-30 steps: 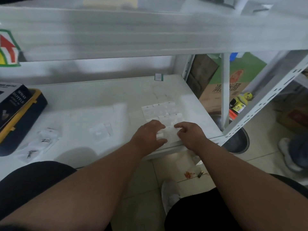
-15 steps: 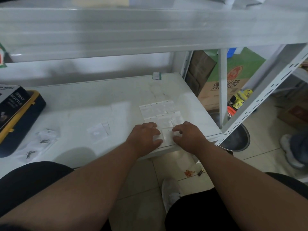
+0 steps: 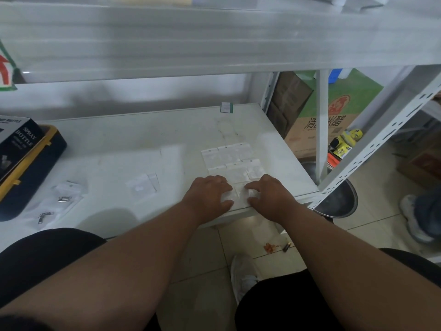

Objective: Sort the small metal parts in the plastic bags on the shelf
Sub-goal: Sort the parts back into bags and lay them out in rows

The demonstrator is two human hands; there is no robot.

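While hands (image 3: pixel 238 194) press bags (image 3: pixel 230 161), box (image 3: pixel 16 144) sits apart.

Small clear plastic bags (image 3: pixel 230 161) laid flat in neat touching rows near the right front edge of the white shelf (image 3: pixel 143 144), one more flat bag (image 3: pixel 142 185) apart at centre, crumpled bags with small metal parts (image 3: pixel 64 199) at left front

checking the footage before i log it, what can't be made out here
- Head view: bag under both hands: the left hand and right hand cover most of it; contents hidden.
- Laid-out bags: contents too pale and small to identify.
- Black box: cut off by the left edge.
- Upper shelf: blurred.
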